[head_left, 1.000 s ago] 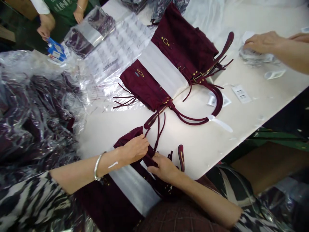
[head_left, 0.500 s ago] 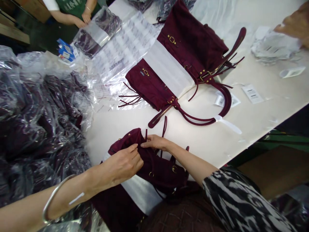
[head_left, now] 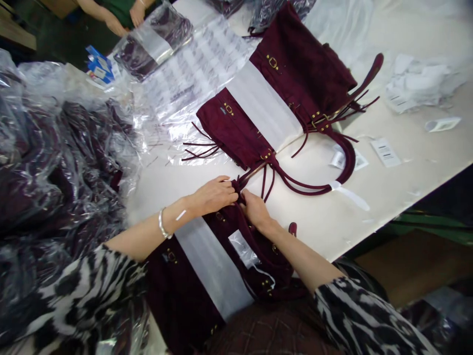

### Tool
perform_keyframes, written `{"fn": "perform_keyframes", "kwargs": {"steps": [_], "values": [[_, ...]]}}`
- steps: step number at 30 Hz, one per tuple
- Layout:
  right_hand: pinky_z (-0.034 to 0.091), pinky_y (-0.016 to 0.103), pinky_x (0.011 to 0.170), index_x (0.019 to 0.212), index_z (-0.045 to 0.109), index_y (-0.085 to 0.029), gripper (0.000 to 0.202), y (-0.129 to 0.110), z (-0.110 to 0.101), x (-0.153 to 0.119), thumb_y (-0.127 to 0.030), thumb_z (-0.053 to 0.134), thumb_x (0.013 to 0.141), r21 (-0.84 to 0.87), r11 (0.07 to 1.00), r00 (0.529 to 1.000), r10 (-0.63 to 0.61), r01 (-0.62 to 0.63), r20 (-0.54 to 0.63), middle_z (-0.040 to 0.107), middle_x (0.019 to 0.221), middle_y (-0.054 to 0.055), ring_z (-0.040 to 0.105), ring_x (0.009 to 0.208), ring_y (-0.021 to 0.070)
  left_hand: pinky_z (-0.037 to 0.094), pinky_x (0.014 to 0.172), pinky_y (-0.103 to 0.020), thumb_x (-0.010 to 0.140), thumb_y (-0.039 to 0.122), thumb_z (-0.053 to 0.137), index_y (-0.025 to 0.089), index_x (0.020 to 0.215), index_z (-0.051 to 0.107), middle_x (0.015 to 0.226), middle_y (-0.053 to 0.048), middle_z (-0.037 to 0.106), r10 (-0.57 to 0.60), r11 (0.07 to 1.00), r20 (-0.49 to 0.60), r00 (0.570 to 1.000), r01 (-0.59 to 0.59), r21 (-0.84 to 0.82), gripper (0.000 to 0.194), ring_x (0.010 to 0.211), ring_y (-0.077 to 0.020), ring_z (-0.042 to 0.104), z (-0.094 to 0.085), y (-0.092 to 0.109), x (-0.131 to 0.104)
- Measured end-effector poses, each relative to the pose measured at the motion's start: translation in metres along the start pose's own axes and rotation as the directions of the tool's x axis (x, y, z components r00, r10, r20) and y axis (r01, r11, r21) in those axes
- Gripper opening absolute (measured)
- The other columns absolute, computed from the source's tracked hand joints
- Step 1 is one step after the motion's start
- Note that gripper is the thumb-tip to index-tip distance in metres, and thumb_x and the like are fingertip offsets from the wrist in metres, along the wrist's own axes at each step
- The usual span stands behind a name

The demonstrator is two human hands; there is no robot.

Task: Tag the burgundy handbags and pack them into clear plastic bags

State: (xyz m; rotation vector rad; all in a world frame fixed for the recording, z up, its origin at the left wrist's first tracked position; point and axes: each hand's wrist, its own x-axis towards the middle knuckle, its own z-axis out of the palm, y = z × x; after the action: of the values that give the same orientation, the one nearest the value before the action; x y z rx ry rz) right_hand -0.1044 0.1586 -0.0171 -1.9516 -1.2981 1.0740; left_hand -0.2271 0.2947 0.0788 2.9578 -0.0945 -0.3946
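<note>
A dark red handbag [head_left: 177,296] with a pale paper band [head_left: 210,266] lies at the near table edge, against my body. My left hand [head_left: 218,194] is closed on the far edge of this bag. Beside it my right hand [head_left: 255,209] pinches the same part, its fingertips nearly touching the left ones. A clear packet with a tag [head_left: 244,248] rests on the bag below my hands. Just beyond lies a second dark red bag [head_left: 303,64], wrapped with a white band [head_left: 264,103], its looped handle [head_left: 349,162] bound by a white strip.
Plastic-wrapped bags [head_left: 66,177] are heaped at the left. Printed clear plastic [head_left: 195,74] covers the far table [head_left: 417,148]. Tags and white papers [head_left: 417,84] lie at the right. At the top left, another person's hands [head_left: 138,13] are near a wrapped bag [head_left: 155,39].
Both my hands have moved away from me to the far edge of the near bag. The packet with the tag now shows on it. The other hand at the top right has left view.
</note>
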Motion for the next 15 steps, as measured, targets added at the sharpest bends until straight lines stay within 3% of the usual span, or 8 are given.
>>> {"fn": "perform_keyframes", "kwargs": {"steps": [4, 8, 10, 12, 15], "values": [[0.027, 0.023, 0.053, 0.068, 0.045, -0.022, 0.028, 0.011, -0.006, 0.003, -0.041, 0.064, 0.075, 0.235, 0.962, 0.989, 0.145, -0.140, -0.008, 0.044, 0.058, -0.007, 0.037, 0.056, 0.0105, 0.039, 0.075, -0.034, 0.088, 0.039, 0.065, 0.019, 0.087, 0.063, 0.075, -0.004, 0.071, -0.104, 0.994, 0.115, 0.988, 0.103, 0.022, 0.020, 0.077, -0.0206, 0.065, 0.008, -0.006, 0.039], [0.024, 0.022, 0.048, 0.067, 0.042, -0.022, 0.038, 0.019, -0.015, 0.005, -0.046, 0.071, 0.067, 0.405, 0.868, 0.957, 0.277, -0.286, 0.082, 0.038, 0.053, -0.010, 0.031, 0.051, 0.0078, 0.037, 0.077, -0.033, 0.082, 0.041, 0.072, 0.020, 0.121, 0.056, 0.091, -0.006, 0.073, -0.174, 0.983, 0.140, 0.975, 0.180, -0.036, 0.047, 0.087, -0.0232, 0.066, 0.013, -0.011, 0.065], [0.027, 0.022, 0.047, 0.076, 0.049, -0.021, 0.032, 0.021, -0.024, 0.002, -0.043, 0.070, 0.068, 0.445, 0.828, 0.940, 0.289, -0.341, 0.182, 0.041, 0.054, -0.010, 0.033, 0.048, 0.0076, 0.037, 0.077, -0.032, 0.082, 0.039, 0.072, 0.026, 0.134, 0.048, 0.099, -0.005, 0.071, -0.143, 0.987, 0.144, 0.979, 0.153, -0.059, 0.059, 0.089, -0.0227, 0.065, 0.019, -0.013, 0.068], [0.034, 0.023, 0.050, 0.094, 0.054, -0.019, 0.030, 0.021, -0.038, -0.009, -0.039, 0.064, 0.074, 0.459, 0.811, 0.928, 0.269, -0.362, 0.257, 0.050, 0.059, -0.008, 0.043, 0.050, 0.0096, 0.036, 0.077, -0.032, 0.085, 0.035, 0.068, 0.033, 0.139, 0.044, 0.102, -0.004, 0.068, -0.061, 0.996, 0.102, 0.993, 0.067, -0.056, 0.059, 0.086, -0.0214, 0.063, 0.025, -0.014, 0.065], [0.048, 0.030, 0.070, 0.112, 0.055, -0.018, 0.035, 0.019, -0.061, -0.042, -0.038, 0.056, 0.083, 0.363, 0.889, 0.956, 0.223, -0.280, 0.191, 0.067, 0.084, 0.002, 0.062, 0.075, 0.0166, 0.034, 0.078, -0.034, 0.091, 0.027, 0.059, 0.036, 0.133, 0.051, 0.104, -0.005, 0.065, 0.046, 0.999, -0.008, 0.999, -0.047, -0.024, 0.044, 0.089, -0.0212, 0.059, 0.030, -0.011, 0.057]]}}
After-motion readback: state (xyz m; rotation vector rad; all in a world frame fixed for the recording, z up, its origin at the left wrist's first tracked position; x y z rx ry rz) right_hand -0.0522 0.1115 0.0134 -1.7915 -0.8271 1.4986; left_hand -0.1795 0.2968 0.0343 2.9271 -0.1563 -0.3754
